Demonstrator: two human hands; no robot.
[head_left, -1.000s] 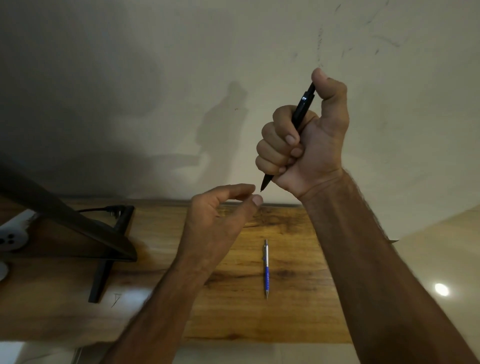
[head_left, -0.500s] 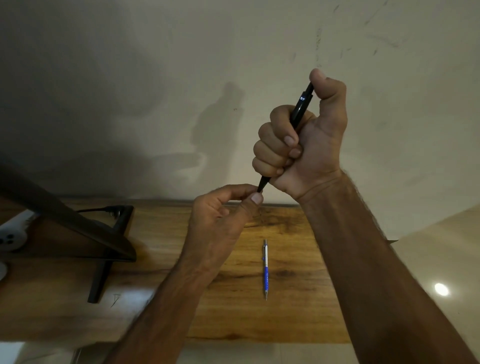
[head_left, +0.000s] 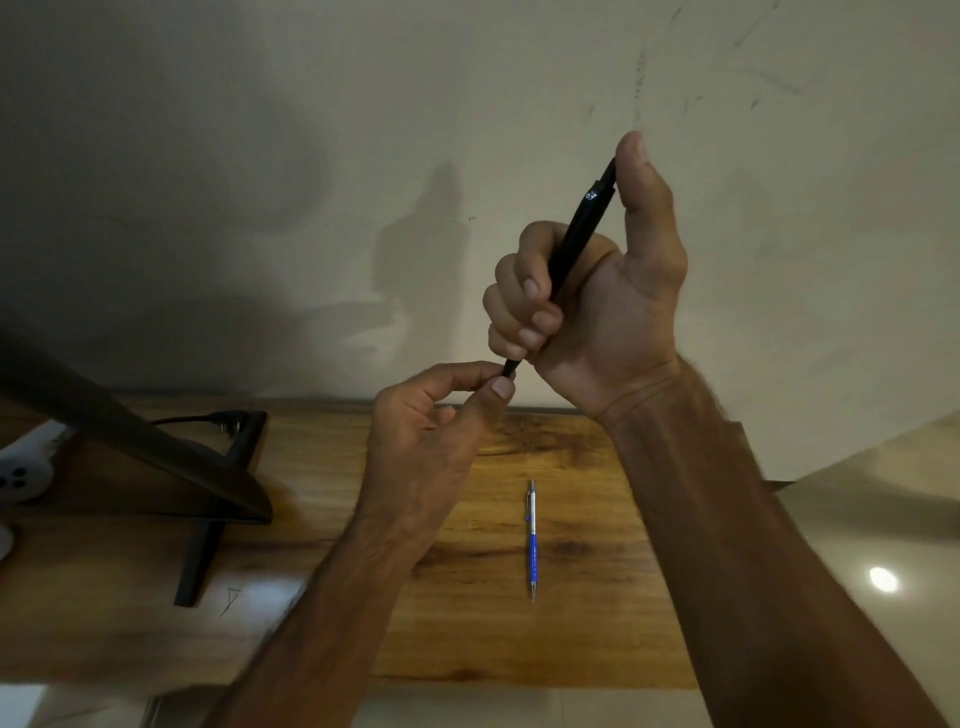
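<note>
Tip of the black pencil (head_left: 582, 228) was worked.
Right hand (head_left: 613, 312) gripped its barrel, thumb on cap; left hand (head_left: 431, 441) fingers (head_left: 491, 402) pinched the tip. Next step likely needed a steady thumb press.

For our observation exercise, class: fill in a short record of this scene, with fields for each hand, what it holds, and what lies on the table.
Right hand: grips black pen in fist, thumb on its top end
Left hand: pinches the pen's lower tip
Pen: tilted, tip downward
Table: wooden, blue-and-silver pencil lying on it, untouched
Far left: dark stand
</note>
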